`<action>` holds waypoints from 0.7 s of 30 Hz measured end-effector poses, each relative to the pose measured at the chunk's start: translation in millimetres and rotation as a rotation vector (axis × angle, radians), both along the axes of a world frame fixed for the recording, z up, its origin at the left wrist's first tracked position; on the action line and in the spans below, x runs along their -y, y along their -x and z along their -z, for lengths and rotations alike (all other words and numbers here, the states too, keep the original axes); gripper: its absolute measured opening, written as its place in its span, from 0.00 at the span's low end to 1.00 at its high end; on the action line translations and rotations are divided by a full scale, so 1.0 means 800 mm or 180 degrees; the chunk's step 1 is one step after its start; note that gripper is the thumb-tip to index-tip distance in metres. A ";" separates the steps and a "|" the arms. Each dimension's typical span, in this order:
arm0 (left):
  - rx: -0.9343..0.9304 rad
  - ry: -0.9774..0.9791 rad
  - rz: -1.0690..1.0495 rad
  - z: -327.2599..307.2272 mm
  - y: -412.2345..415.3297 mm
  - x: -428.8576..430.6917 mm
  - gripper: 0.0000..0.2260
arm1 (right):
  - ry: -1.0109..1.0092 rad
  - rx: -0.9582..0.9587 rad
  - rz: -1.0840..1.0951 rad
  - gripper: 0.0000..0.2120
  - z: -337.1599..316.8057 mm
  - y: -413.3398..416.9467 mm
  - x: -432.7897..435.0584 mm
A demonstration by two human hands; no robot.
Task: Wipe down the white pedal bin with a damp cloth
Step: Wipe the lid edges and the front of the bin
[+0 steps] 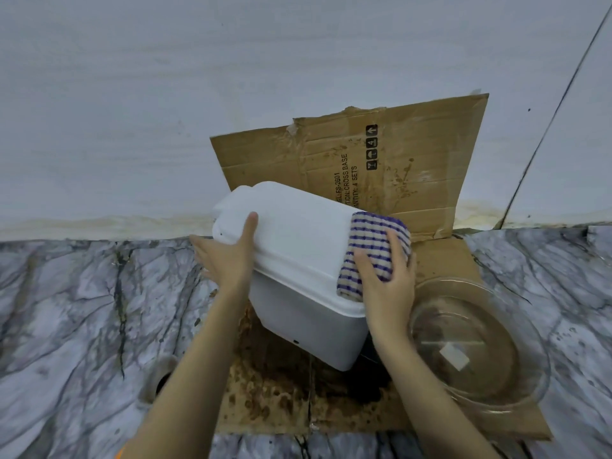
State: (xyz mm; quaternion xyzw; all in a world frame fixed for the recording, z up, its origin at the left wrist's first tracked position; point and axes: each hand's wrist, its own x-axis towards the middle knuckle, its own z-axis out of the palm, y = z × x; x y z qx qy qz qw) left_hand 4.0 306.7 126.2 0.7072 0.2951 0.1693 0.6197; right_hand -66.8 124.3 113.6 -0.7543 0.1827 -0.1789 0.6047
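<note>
Marble floor (82,309), stained cardboard (414,154) laid over it — white pedal bin (298,233) stands there. Left hand (228,256) at its 9 o'clock, fingers straight, we judge bracing; right hand (387,286), flat-fingered, presses our striped cloth (374,240) at 3 o'clock. Glass bowl (526,342) at 4 — presumably rinse water.

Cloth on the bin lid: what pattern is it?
The cloth is cream with blue-purple stripes; head view.
</note>
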 end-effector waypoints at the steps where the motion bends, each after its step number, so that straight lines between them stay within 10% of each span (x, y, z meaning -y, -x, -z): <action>1: -0.0035 0.0094 0.0089 -0.002 -0.010 -0.013 0.59 | -0.0154 0.0032 0.0094 0.31 0.002 0.008 -0.007; 9: -0.0148 0.1120 0.0602 0.002 -0.042 -0.039 0.31 | -0.0875 0.0486 0.0455 0.29 0.011 0.014 -0.031; 21: -0.0006 0.1337 -0.0076 -0.001 -0.022 -0.015 0.39 | -0.0983 0.0618 0.0333 0.25 -0.004 -0.037 0.018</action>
